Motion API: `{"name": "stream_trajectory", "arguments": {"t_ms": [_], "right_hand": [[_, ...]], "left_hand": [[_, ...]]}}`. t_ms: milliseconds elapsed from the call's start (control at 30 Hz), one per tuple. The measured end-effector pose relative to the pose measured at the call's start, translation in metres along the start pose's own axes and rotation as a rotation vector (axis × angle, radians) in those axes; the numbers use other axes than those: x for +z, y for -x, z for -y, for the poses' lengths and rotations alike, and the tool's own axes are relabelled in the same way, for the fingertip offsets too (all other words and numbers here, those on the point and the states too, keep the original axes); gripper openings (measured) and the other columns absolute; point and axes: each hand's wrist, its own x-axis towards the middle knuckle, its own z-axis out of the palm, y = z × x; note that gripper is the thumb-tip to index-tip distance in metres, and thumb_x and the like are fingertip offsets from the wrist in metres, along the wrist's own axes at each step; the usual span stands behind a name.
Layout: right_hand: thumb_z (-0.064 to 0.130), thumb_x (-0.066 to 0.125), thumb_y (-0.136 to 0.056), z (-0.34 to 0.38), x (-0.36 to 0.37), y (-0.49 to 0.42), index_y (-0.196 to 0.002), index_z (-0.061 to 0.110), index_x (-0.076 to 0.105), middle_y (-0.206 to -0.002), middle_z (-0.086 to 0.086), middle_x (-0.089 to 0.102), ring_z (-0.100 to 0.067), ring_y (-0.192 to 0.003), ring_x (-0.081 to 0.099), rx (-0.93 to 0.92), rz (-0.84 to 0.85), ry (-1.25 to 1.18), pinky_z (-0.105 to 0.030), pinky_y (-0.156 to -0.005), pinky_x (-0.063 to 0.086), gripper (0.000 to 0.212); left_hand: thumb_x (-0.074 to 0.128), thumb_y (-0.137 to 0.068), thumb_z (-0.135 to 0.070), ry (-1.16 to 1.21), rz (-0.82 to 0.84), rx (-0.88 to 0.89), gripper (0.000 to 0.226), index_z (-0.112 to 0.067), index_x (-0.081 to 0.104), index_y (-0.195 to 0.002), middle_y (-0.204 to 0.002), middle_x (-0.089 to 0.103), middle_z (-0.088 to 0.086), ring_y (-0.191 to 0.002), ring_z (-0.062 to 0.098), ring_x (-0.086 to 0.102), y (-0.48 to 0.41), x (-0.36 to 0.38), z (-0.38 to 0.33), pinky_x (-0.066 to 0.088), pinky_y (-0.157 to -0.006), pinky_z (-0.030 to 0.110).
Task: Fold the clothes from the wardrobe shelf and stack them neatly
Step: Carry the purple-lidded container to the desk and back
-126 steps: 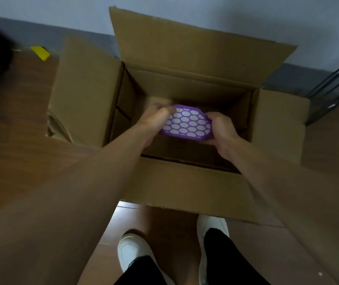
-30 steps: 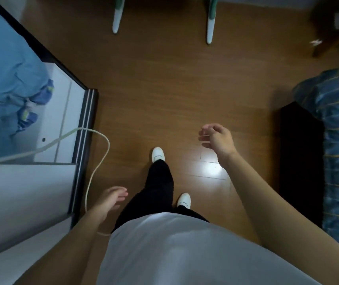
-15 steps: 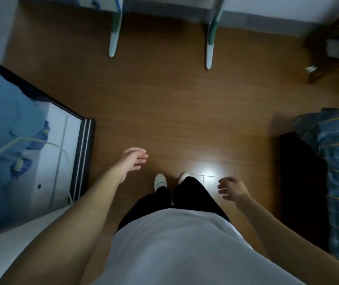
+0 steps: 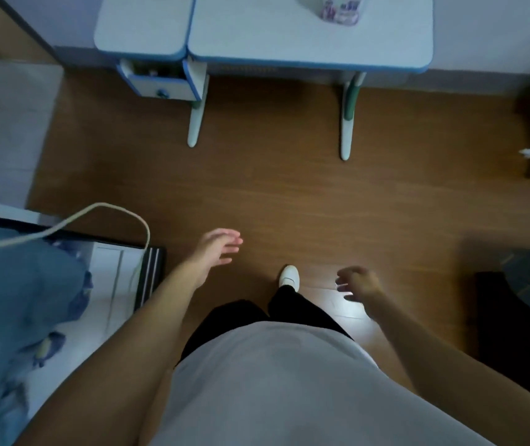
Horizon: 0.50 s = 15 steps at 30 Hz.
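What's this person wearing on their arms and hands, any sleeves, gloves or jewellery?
Nothing that shows. The left forearm and right forearm are bare, no sleeve in view, and the left hand and right hand have no gloves; no watch, ring or strap is visible. Also worn: a light top, black trousers and a white shoe.

— From where does the head view look?
— From the person's own head, steeply down past the white shirt (image 4: 273,381) to the wooden floor (image 4: 289,194).
— Facing which way?
— Forward, toward the desk (image 4: 308,37) at the top edge.
— How near?
— Close: the left hand (image 4: 217,249) and right hand (image 4: 358,284) sit mid-frame, and the wide lens bends the edges.
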Motion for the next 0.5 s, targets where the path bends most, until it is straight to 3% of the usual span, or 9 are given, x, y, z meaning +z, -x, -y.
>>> {"name": "stream_trajectory", "arguments": {"t_ms": [133,233,333,500], "right_hand": [[0.011,0.051,-0.1,0.13,0.009,-0.016,-0.097,0.007,0.065,-0.085,-0.008,0.065,-0.019,-0.068,0.059,-0.205,0.048,-0.049,-0.029,-0.062,0.045,0.015],[0.013,0.052,-0.099,0.21,0.013,-0.025,-0.104,0.007,0.065,-0.088,-0.005,0.067,-0.017,-0.073,0.061,-0.315,0.075,-0.073,-0.029,-0.066,0.047,0.016],[0.012,0.049,-0.098,0.269,0.017,-0.041,-0.098,0.013,0.065,-0.087,-0.003,0.069,-0.016,-0.074,0.064,-0.386,0.068,-0.087,-0.031,-0.068,0.049,0.016],[0.01,0.049,-0.097,0.322,0.017,-0.078,-0.091,0.016,0.066,-0.086,-0.004,0.069,-0.017,-0.072,0.064,-0.37,0.004,-0.06,-0.03,-0.064,0.048,0.019]], "left_hand": [[0.051,-0.103,-0.017,-0.034,-0.04,-0.132,0.019,-0.017,0.068,-0.11,-0.114,0.071,0.004,-0.108,0.02,0.065,-0.025,-0.022,0.0,0.052,-0.099,0.042],[0.05,-0.103,-0.016,-0.081,-0.061,-0.208,0.018,-0.015,0.068,-0.106,-0.115,0.07,0.007,-0.108,0.023,0.065,-0.044,-0.04,0.003,0.05,-0.088,0.036],[0.054,-0.102,-0.016,-0.071,-0.095,-0.28,0.016,-0.012,0.068,-0.107,-0.114,0.07,0.01,-0.099,0.021,0.066,-0.07,-0.054,-0.003,0.05,-0.081,0.036],[0.055,-0.101,-0.016,-0.027,-0.078,-0.268,0.019,-0.009,0.068,-0.113,-0.108,0.072,0.007,-0.103,0.022,0.066,-0.132,-0.063,-0.065,0.05,-0.093,0.043]]}}
